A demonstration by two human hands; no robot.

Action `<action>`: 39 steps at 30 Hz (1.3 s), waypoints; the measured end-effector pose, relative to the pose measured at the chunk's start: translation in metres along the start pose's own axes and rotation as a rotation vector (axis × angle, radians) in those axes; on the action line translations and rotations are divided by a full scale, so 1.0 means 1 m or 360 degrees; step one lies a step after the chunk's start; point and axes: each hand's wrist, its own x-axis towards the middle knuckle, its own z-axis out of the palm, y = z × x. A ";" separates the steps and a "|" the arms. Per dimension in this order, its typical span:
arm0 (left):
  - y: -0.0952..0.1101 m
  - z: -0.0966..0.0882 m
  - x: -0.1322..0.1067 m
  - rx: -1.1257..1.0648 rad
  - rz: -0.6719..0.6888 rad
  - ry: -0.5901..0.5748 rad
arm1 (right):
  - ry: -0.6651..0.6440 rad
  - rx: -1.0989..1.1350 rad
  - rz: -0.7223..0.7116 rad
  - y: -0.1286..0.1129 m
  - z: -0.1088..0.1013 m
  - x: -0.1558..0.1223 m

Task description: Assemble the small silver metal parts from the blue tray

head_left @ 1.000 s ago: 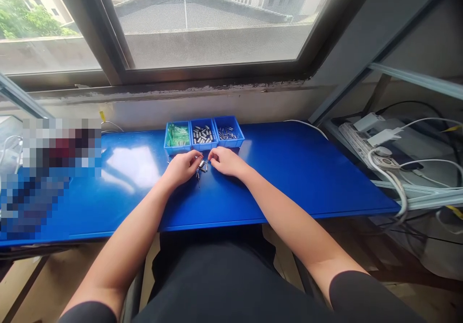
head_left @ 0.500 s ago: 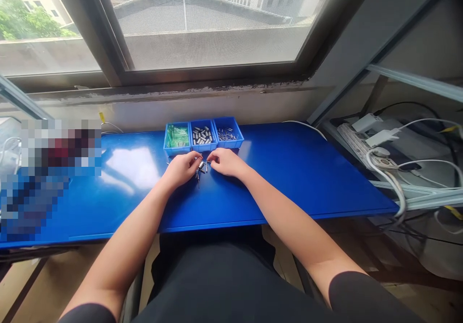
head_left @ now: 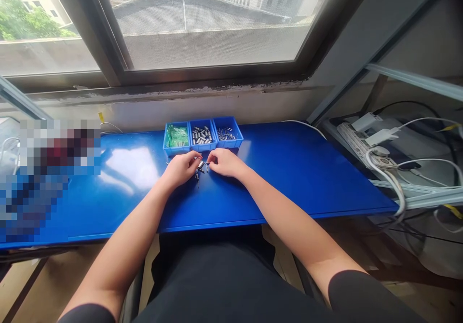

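Change slight: slim metal piece (head_left: 207, 167) at my right hand (head_left: 227, 162) looks a touch clearer of the parts cluster (head_left: 201, 165) beside my left hand (head_left: 182, 168). Fingers curled narrow; can't confirm grip. Everything's over blue table (head_left: 307, 168), nearside of bins (head_left: 231, 144). Likely mid-handling.

- The left hand (head_left: 183, 167), right hand (head_left: 226, 162) and both forearms (head_left: 133, 236) were bare.
- Short black sleeves (head_left: 361, 291) ended well behind the hands in curved edges.
- A plain black top (head_left: 217, 287) showed behind the hands.
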 end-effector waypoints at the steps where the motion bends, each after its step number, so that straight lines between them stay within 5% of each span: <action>1: 0.000 0.000 0.000 -0.0002 -0.0002 -0.0001 | 0.0002 0.0016 0.0012 -0.001 0.000 0.000; 7: 0.001 0.000 0.000 -0.0007 -0.0003 0.0000 | 0.0044 0.0077 0.0071 0.000 -0.001 0.001; 15: 0.002 -0.001 0.000 0.0013 0.0014 0.0007 | 0.0016 -0.0051 -0.0143 0.004 0.001 0.001; 39: 0.004 -0.002 -0.001 0.0026 0.0004 -0.0001 | 0.0013 0.0044 -0.0044 0.003 0.000 0.001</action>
